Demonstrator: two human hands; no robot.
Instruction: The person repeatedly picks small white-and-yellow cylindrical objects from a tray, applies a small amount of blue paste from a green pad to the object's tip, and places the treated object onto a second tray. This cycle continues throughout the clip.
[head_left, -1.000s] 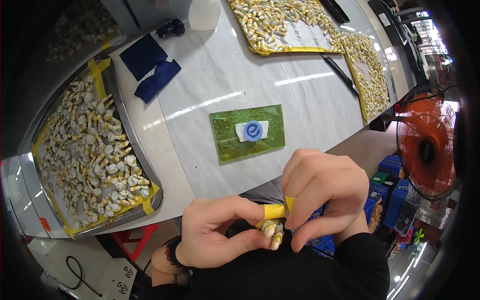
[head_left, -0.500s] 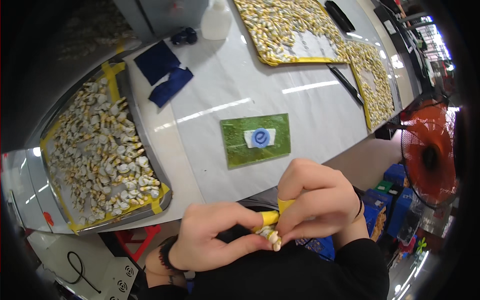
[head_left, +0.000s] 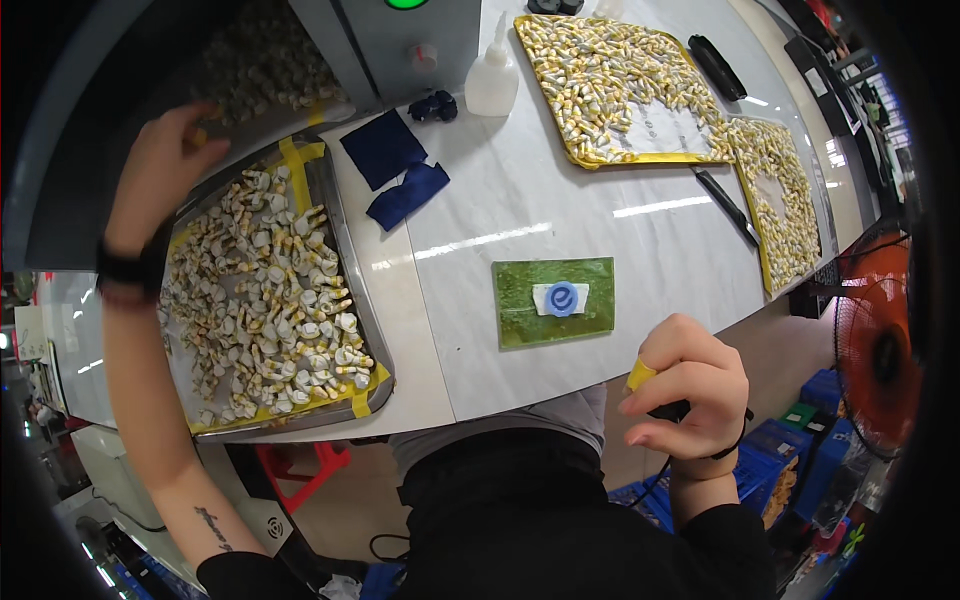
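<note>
My left hand [head_left: 163, 170] reaches out over the far left edge of the metal tray [head_left: 372, 335], beside the grey machine. Its thumb and forefinger are apart, and nothing shows between them. Small white-and-yellow pieces [head_left: 275, 290], each with a rounded white end, cover that tray. Near the table's front edge, my right hand [head_left: 700, 390] hovers with fingers curled and a yellow finger cover on one of them. Something dark shows inside its curl, too hidden to name. Past it lies a green rectangular plate [head_left: 515, 325] bearing a white patch and a blue disc [head_left: 562, 299].
Two yellow-edged trays [head_left: 610, 158] [head_left: 768, 265] of smaller pieces lie at the far right, with a black-handled tool [head_left: 728, 207] alongside. Dark blue cloths [head_left: 384, 150] and a white bottle [head_left: 491, 85] stand near the grey machine [head_left: 405, 40]. An orange fan [head_left: 885, 350] is at right.
My hands have parted from around a small white-and-yellow piece, which I no longer see between them. My left hand swung far left and outward; my right shifted slightly right. The view has shifted too.
</note>
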